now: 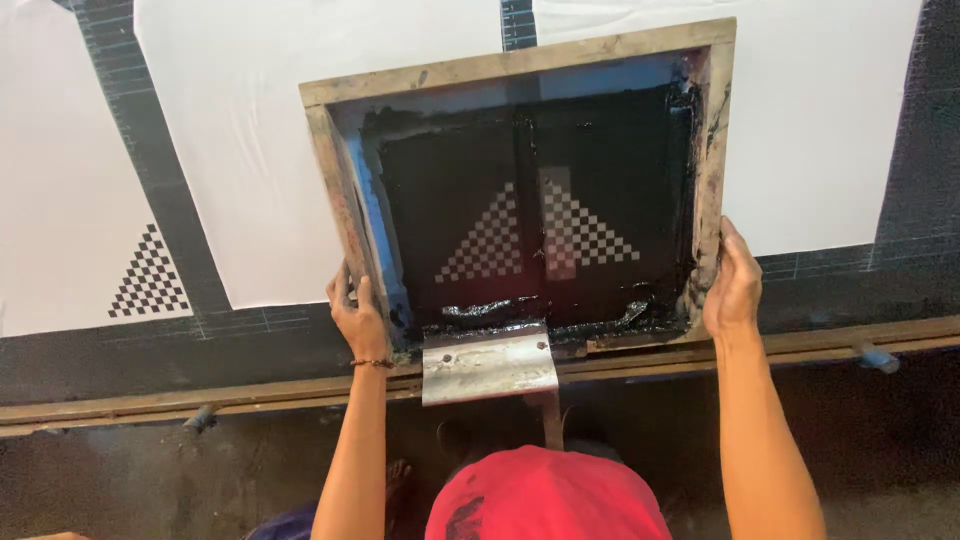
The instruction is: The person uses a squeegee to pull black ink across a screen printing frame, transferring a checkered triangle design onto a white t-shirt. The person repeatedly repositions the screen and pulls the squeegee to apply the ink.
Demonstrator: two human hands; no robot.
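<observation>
A wooden-framed printing screen [520, 62] with black ink over its mesh rests across two white fabric pieces on the dark table. A checkered triangle pattern [535, 240] shows pale through the mesh. My left hand [358, 318] grips the frame's lower left side. My right hand [733, 282] grips its lower right side. A metal bracket [488, 368] sticks out from the frame's near edge over the table rail. Wet ink pools along the near inside edge.
A white fabric piece at left carries a printed black checkered triangle [150, 275]. White fabric [830, 110] lies at right. A wooden rail [200, 398] runs along the table's front edge. My red cap [545, 500] shows at the bottom.
</observation>
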